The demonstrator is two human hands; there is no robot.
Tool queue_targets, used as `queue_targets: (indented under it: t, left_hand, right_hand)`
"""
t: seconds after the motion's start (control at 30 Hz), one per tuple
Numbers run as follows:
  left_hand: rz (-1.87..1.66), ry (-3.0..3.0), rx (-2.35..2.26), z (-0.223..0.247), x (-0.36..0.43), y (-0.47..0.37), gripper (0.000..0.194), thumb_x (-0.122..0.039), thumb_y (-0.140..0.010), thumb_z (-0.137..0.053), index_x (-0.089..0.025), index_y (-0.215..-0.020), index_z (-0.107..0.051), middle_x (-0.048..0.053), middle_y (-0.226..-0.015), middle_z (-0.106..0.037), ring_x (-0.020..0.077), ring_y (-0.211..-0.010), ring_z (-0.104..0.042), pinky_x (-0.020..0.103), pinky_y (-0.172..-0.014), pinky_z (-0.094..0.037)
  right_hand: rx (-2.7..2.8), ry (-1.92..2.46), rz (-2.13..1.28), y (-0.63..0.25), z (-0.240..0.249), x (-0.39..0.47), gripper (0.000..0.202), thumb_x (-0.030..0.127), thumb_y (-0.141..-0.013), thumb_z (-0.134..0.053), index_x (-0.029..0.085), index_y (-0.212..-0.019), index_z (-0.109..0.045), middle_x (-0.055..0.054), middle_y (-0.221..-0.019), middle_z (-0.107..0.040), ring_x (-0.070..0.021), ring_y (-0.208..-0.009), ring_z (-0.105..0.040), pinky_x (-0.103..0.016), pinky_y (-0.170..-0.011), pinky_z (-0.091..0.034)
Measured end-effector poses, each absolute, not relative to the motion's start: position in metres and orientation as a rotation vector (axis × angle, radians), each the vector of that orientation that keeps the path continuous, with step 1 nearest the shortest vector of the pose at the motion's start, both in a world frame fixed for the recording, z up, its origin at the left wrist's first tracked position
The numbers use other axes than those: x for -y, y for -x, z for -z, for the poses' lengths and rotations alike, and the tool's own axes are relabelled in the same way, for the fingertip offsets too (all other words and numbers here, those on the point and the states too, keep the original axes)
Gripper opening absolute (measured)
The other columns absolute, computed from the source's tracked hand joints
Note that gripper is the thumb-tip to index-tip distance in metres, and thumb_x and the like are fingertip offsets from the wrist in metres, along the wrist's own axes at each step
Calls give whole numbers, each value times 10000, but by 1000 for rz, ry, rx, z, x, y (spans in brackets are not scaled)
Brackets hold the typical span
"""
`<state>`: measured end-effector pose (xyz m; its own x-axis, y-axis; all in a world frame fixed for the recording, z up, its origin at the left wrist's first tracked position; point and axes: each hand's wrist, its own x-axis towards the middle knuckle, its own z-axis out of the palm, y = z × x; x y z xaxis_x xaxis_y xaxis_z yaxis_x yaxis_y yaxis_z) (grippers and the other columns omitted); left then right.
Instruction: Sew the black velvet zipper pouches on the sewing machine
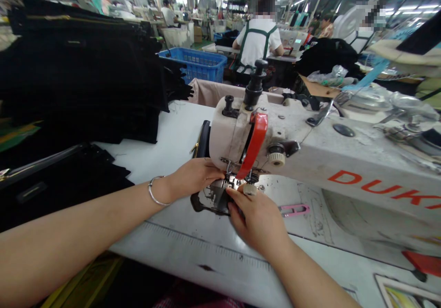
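Observation:
A white industrial sewing machine [237, 133] with a red lever [254, 145] stands before me. My left hand [195, 176], with a silver bangle [156, 191] at its wrist, reaches in from the left. Its fingers are closed beside the presser foot [231, 182]. From the right, my right hand [260, 218] comes to the same spot, thumb and fingers pinched just in front of the foot. What the fingertips hold is hidden. Behind my left hand lies a black piece with a gold zipper [204, 140], partly covered by the machine head.
Pink thread snips [294, 210] lie right of my right hand. Stacked black zippered pieces [79, 69] rise at the left. A ruler strip [206, 243] runs along the table front. Beyond are a blue crate [200, 64], a pinkish cloth-lined bin [213, 92] and a seated person [257, 42].

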<state>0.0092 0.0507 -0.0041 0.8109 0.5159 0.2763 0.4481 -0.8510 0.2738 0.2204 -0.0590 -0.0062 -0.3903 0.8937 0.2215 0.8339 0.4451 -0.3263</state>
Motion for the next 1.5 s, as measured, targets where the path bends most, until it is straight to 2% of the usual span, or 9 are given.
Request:
queue_targets:
  t: [0.33, 0.47, 0.57, 0.7, 0.83, 0.97, 1.03, 1.27, 1.5]
  left_hand:
    - [-482, -2809, -762, 4, -55, -9, 228, -226, -1003, -498, -222, -1069, -717, 34, -1119, -709, 214, -1062, -648, 349, -929, -513]
    - [-434, -2850, -788, -4, -53, -4, 226, -231, -982, -528, -200, -1161, -664, 67, -1179, -670, 251, -1153, -590, 425, -1000, -477]
    - [-355, -2888, -941, -15, -32, 6, 383, -362, -931, -618, -138, -1241, -601, 142, -1228, -613, 317, -1193, -541, 505, -1017, -454]
    - [-164, -2813, -979, -27, 19, 16, 576, -508, -832, -709, -134, -1254, -592, 163, -1241, -572, 304, -1107, -576, 476, -962, -513]
    - [-199, -2829, -865, -27, 56, 12, 602, -420, -796, -762, -121, -1282, -572, 173, -1304, -549, 347, -1211, -509, 539, -1038, -462]
    - [-307, -2827, -848, -19, 72, 2, 504, -218, -889, -612, -100, -1364, -491, 162, -1444, -473, 299, -1359, -409, 491, -1132, -405]
    - [-312, -2821, -902, -14, 77, -1, 513, -184, -892, -573, -103, -1387, -465, 148, -1456, -472, 283, -1366, -410, 483, -1143, -397]
    - [-382, -2825, -855, -8, 68, 0, 464, -287, -908, -622, -110, -1322, -510, 139, -1353, -556, 287, -1285, -482, 482, -1119, -416]
    - [-444, -2652, -977, -11, 66, -6, 325, -160, -915, -579, -181, -1239, -560, 88, -1120, -599, 267, -1079, -543, 487, -975, -471]
  right_hand:
    - [2334, 1473, -210, -220, 4, 61, 335, 205, -924, -531, 189, -1248, -616, -107, -1091, -633, -264, -975, -606, -407, -816, -529]
    - [2317, 1456, -246, -220, 4, 60, 316, 195, -929, -534, 185, -1232, -623, -105, -1094, -635, -262, -1006, -602, -406, -844, -528]
    - [2293, 1426, -272, -222, 3, 61, 293, 181, -929, -543, 186, -1207, -637, -105, -1106, -635, -253, -1026, -599, -396, -868, -524]
    - [2268, 1397, -301, -225, 2, 62, 243, 181, -933, -564, 192, -1155, -664, -99, -1103, -640, -238, -1019, -608, -383, -876, -524]
    - [2252, 1341, -308, -229, 4, 64, 263, 166, -939, -567, 190, -1190, -643, -90, -1076, -653, -229, -1004, -607, -379, -874, -519]
    - [2290, 1244, -308, -233, 7, 67, 340, 71, -897, -547, 210, -1190, -648, -75, -1061, -656, -222, -979, -602, -376, -854, -517]
    - [2318, 1185, -329, -234, 8, 68, 392, 22, -856, -537, 211, -1178, -658, -72, -1060, -654, -219, -986, -598, -375, -859, -516]
    - [2323, 1160, -371, -232, 8, 70, 431, 8, -844, -505, 190, -1207, -652, -90, -1074, -647, -228, -1000, -594, -381, -871, -518]
    - [2279, 1173, -521, -242, 2, 64, 295, 57, -875, -528, 198, -1063, -706, -64, -1009, -645, -200, -927, -593, -330, -808, -495]
